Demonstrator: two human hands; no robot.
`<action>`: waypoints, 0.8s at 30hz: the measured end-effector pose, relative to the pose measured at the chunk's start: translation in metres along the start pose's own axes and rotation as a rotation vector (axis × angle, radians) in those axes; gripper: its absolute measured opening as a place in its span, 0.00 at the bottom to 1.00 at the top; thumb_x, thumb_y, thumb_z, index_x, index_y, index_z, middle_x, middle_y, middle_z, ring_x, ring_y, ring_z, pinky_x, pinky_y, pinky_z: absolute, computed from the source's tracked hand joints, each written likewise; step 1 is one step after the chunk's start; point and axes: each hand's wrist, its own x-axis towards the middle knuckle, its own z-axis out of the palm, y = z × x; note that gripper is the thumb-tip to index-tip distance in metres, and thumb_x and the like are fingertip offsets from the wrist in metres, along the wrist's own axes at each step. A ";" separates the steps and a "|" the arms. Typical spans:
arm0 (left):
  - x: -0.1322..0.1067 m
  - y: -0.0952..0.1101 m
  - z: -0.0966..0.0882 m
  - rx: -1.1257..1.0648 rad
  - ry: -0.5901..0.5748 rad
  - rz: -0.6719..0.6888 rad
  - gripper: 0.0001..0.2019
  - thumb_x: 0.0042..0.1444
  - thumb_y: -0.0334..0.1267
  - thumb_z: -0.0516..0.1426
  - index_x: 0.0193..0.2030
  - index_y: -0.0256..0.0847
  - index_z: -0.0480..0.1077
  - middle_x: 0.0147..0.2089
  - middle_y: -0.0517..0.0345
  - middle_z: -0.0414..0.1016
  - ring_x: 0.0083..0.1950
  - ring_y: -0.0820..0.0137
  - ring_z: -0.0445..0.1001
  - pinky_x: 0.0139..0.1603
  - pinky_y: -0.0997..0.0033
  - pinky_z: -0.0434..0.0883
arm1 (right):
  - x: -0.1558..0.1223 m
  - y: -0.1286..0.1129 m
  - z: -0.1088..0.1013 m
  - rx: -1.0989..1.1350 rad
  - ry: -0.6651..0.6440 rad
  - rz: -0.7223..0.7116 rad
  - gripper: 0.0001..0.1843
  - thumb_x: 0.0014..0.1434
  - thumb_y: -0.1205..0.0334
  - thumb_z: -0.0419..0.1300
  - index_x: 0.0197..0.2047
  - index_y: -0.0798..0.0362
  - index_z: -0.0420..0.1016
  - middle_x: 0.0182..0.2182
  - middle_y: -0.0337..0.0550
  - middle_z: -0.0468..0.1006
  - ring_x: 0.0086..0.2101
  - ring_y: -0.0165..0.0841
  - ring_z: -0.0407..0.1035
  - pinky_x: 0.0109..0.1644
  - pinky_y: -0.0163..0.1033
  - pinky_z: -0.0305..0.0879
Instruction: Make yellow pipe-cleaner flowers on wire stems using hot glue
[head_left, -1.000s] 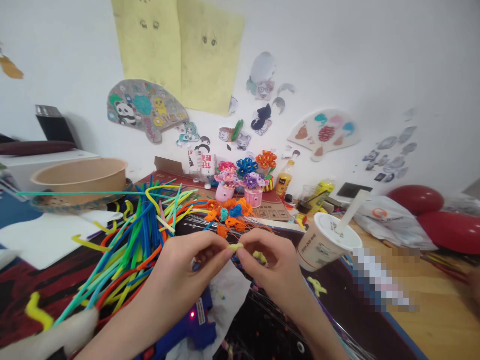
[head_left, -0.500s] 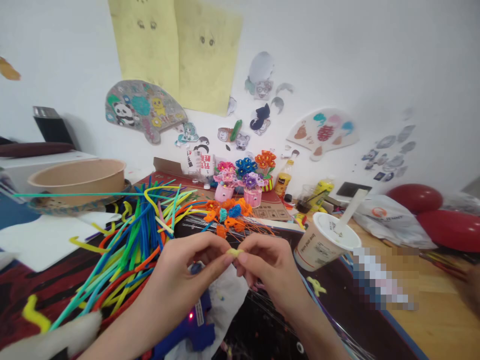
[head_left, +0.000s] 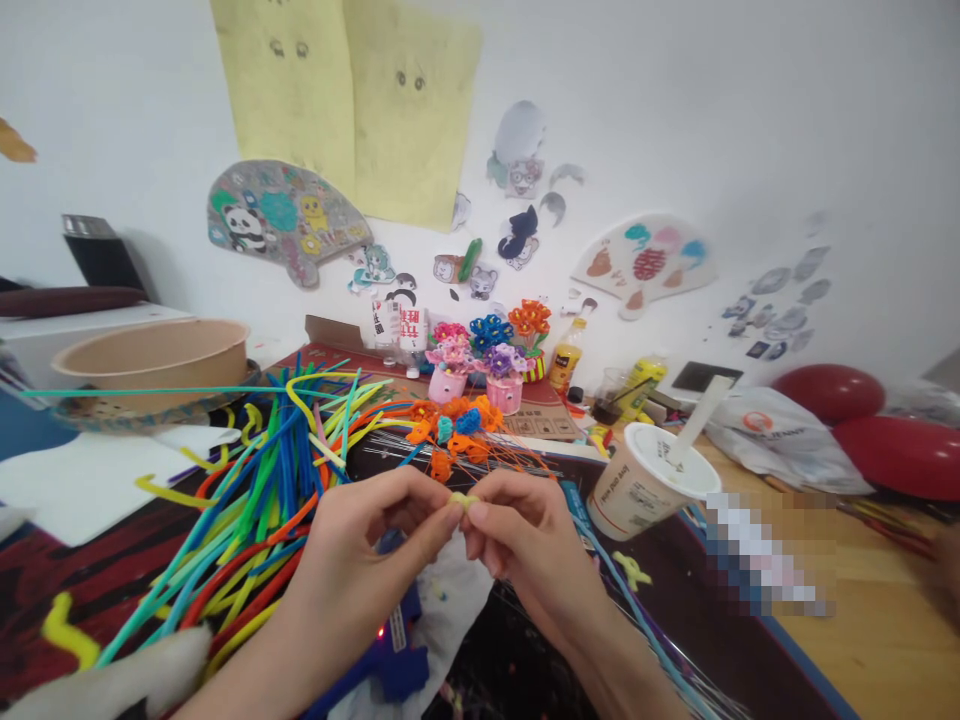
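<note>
Between the fingertips of both hands is a short, fuzzy yellow pipe cleaner piece (head_left: 463, 499), mostly covered by the fingers. My left hand (head_left: 379, 535) pinches its left end between thumb and forefinger. My right hand (head_left: 525, 530) pinches the right end the same way, with its other fingers curled under. Below the hands a blue glue gun (head_left: 405, 650) with a small red light lies on white paper (head_left: 450, 590). A small looped pale-yellow pipe cleaner shape (head_left: 631, 570) rests to the right of my right hand.
Left lies a heap of coloured pipe cleaners (head_left: 277, 480). Orange pipe cleaner flowers (head_left: 442, 460) on wire stems sit ahead, before small potted flowers (head_left: 504, 385). A lidded paper cup (head_left: 637, 490) with a straw stands right, near a plastic bag (head_left: 780, 430) and red balloons (head_left: 900, 455).
Both hands keep their pinch on the yellow pipe cleaner piece, with a slight shift of the fingers. The right wrist has moved a little to the left, showing more blue strands beside it.
</note>
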 end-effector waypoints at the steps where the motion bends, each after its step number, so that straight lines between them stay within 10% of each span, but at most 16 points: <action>1: 0.000 0.001 -0.001 -0.007 -0.009 -0.023 0.08 0.52 0.37 0.62 0.24 0.40 0.74 0.20 0.66 0.72 0.21 0.78 0.67 0.20 0.83 0.63 | 0.000 0.000 0.000 -0.001 0.001 0.002 0.05 0.44 0.66 0.66 0.20 0.56 0.77 0.14 0.34 0.73 0.13 0.20 0.58 0.17 0.26 0.54; 24: 0.005 0.007 -0.017 -0.252 -0.106 -0.343 0.09 0.48 0.41 0.67 0.28 0.40 0.75 0.21 0.68 0.71 0.22 0.78 0.66 0.22 0.83 0.63 | -0.001 -0.006 -0.012 -0.217 -0.108 -0.148 0.12 0.58 0.55 0.65 0.31 0.55 0.80 0.23 0.39 0.78 0.20 0.25 0.66 0.24 0.30 0.65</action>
